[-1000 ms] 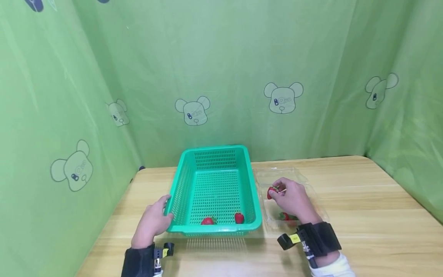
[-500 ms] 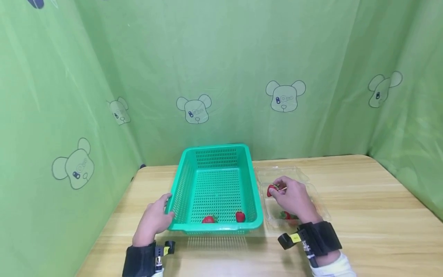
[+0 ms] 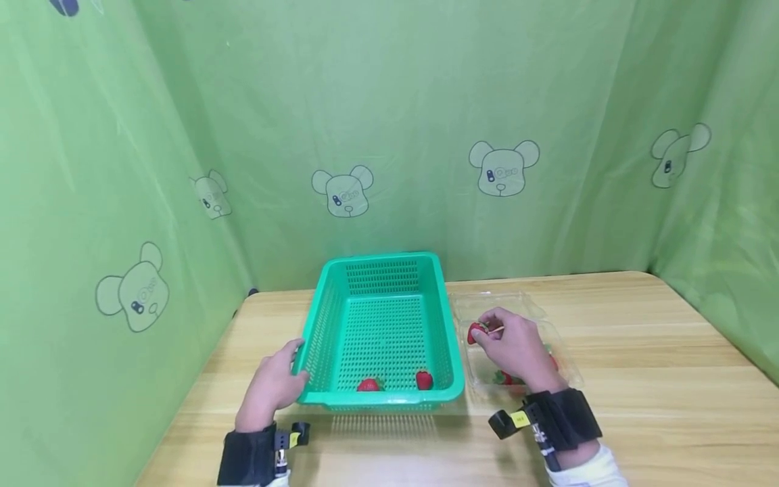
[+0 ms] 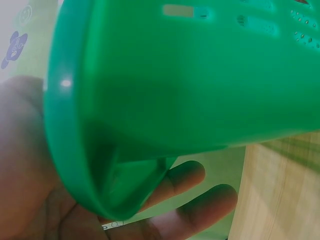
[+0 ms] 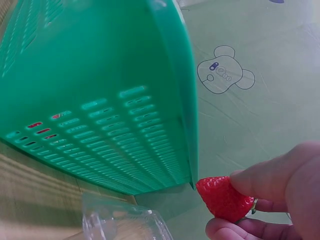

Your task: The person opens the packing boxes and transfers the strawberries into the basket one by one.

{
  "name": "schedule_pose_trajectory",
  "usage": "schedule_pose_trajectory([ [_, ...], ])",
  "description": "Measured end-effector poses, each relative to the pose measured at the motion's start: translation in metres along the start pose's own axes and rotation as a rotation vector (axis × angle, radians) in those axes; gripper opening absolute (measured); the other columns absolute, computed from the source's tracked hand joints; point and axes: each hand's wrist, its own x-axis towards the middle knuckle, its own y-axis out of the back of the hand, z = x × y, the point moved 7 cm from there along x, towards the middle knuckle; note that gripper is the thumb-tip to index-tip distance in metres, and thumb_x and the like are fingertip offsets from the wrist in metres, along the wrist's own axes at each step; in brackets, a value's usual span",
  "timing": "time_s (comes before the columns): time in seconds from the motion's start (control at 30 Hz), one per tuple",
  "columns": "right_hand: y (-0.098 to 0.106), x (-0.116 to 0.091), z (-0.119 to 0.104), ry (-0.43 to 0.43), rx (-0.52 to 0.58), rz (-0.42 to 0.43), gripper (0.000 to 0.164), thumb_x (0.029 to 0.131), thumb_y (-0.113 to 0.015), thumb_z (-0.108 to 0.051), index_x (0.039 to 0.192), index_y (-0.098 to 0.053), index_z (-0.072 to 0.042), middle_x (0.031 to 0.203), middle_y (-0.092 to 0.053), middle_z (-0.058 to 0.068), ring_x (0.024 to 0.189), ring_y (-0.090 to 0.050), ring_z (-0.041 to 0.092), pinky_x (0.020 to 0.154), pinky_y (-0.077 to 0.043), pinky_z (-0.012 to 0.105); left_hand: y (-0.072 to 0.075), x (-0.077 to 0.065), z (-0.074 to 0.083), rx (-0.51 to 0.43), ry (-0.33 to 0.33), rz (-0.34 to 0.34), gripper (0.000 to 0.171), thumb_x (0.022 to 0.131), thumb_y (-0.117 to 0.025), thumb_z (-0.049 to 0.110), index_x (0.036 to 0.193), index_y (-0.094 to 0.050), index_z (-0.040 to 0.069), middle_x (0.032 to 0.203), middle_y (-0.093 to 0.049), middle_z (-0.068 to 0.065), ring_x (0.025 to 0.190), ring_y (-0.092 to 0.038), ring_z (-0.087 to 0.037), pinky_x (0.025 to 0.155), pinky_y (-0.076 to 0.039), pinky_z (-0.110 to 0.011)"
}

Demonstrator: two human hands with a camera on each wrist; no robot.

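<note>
A green slotted plastic basket [image 3: 383, 398] stands on the wooden table. My left hand [image 3: 272, 387] holds its rim at the near left corner; in the left wrist view, fingers [image 4: 205, 210] extend beneath the rim on the outer side. Two strawberries lie in the basket near its front wall, one to the left [image 3: 368, 385] and one to the right [image 3: 424, 380]. My right hand [image 3: 514, 345] pinches a strawberry [image 5: 222, 199] between thumb and fingers, just right of the basket. Below that hand sits an open clear plastic box [image 3: 481, 390] with more strawberries [image 3: 504, 378], partly hidden by the hand.
The box's clear lid [image 3: 487, 306] lies folded back toward the rear. Green curtain [image 3: 414, 135] printed with bear heads encloses the table [image 3: 639, 379] at the back and sides. Bare wood shows in front of the basket and right of the box.
My right hand has lifted slightly and shifted a little left toward the basket with the strawberry. My left hand stays at the basket's corner. The head view has shifted slightly.
</note>
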Motion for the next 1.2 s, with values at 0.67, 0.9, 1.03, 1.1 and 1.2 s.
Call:
schedule_pose_trajectory([
  [0.67, 0.002, -0.004, -0.011, 0.048, 0.022, 0.044, 0.021, 0.088, -0.065, -0.021, 0.102, -0.064, -0.006, 0.095, -0.069, 0.015, 0.079, -0.064, 0.024, 0.059, -0.052, 0.036, 0.000, -0.001, 0.002, 0.008, 0.003, -0.004, 0.058, 0.088, -0.057, 0.008, 0.141, -0.037, 0.000, 0.130, -0.054, -0.028, 0.103, -0.056, -0.034, 0.083, -0.047, -0.052],
  [0.9, 0.003, -0.006, -0.014, 0.050, 0.020, 0.053, 0.021, 0.088, -0.066, -0.022, 0.101, -0.064, -0.006, 0.093, -0.069, 0.014, 0.079, -0.064, 0.024, 0.060, -0.051, 0.037, -0.002, 0.001, 0.001, 0.007, 0.015, -0.012, 0.058, 0.088, -0.058, 0.009, 0.142, -0.037, 0.001, 0.131, -0.053, -0.028, 0.092, -0.055, -0.031, 0.075, -0.047, -0.046],
  [1.03, 0.002, -0.006, -0.017, 0.052, 0.027, 0.048, 0.022, 0.088, -0.066, -0.023, 0.101, -0.064, -0.006, 0.092, -0.069, 0.013, 0.077, -0.063, 0.022, 0.059, -0.050, 0.036, -0.001, 0.001, 0.002, 0.008, 0.004, -0.003, 0.058, 0.088, -0.058, 0.009, 0.142, -0.037, 0.001, 0.131, -0.054, -0.028, 0.098, -0.056, -0.033, 0.079, -0.048, -0.049],
  [1.1, 0.002, -0.005, -0.019, 0.054, 0.037, 0.043, 0.022, 0.088, -0.066, -0.023, 0.101, -0.064, -0.006, 0.091, -0.069, 0.013, 0.077, -0.062, 0.022, 0.059, -0.050, 0.035, 0.000, 0.001, 0.002, 0.007, 0.002, 0.000, 0.058, 0.088, -0.058, 0.009, 0.142, -0.037, 0.001, 0.131, -0.053, -0.028, 0.104, -0.056, -0.035, 0.082, -0.048, -0.052],
  [1.2, 0.001, -0.005, -0.020, 0.060, 0.045, 0.049, 0.020, 0.088, -0.066, -0.022, 0.101, -0.064, -0.006, 0.091, -0.068, 0.013, 0.077, -0.063, 0.022, 0.060, -0.051, 0.035, -0.001, 0.000, 0.001, 0.000, 0.005, 0.000, 0.058, 0.088, -0.057, 0.009, 0.142, -0.037, 0.001, 0.132, -0.053, -0.029, 0.110, -0.054, -0.037, 0.085, -0.047, -0.054],
])
